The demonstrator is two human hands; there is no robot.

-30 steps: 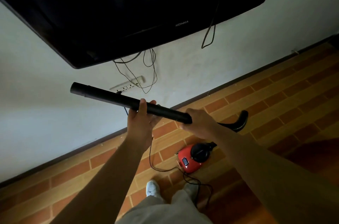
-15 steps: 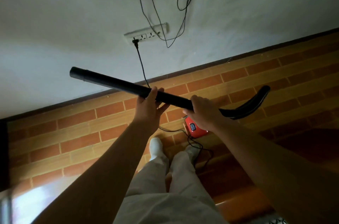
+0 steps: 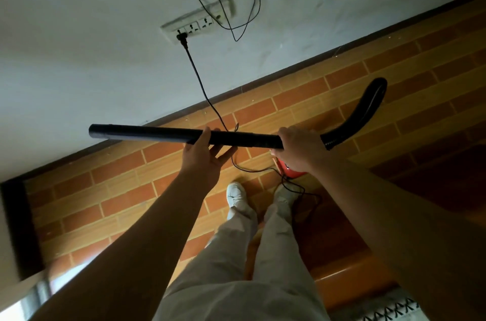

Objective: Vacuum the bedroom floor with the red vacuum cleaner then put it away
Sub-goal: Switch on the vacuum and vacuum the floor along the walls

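Where the white wall (image 3: 79, 57) meets the brick-patterned floor (image 3: 118, 189) along a dark skirting board (image 3: 263, 79), the following are on view. Black tube (image 3: 157, 134): held roughly level across the view, free end to the left. Left hand (image 3: 203, 153): under the tube near its middle, fingers stretched out beneath it and thumb laid against its near side, supporting rather than clasping. Right hand (image 3: 297, 149): fingers curled over the tube's right end, gripping it where the hose (image 3: 365, 110) joins. Hose: black, ribbed at the joint, curving up and to the right. Red vacuum cleaner (image 3: 289, 173): on the floor just below the right hand, mostly hidden by it, only a red edge showing, close to the person's feet. Power cord (image 3: 198, 77): black, running down from a plug (image 3: 182, 39) in the left outlet of a white socket strip (image 3: 207, 21) on the wall, passing behind the tube and looping on the floor beside the cleaner. Loose cables (image 3: 236, 39): thin, dark, hanging down the wall across the strip. Person: pale trousers (image 3: 236, 281), one white shoe (image 3: 236, 195). Dark frame (image 3: 21, 226) at far left; patterned rug (image 3: 389, 314) corner at lower right.
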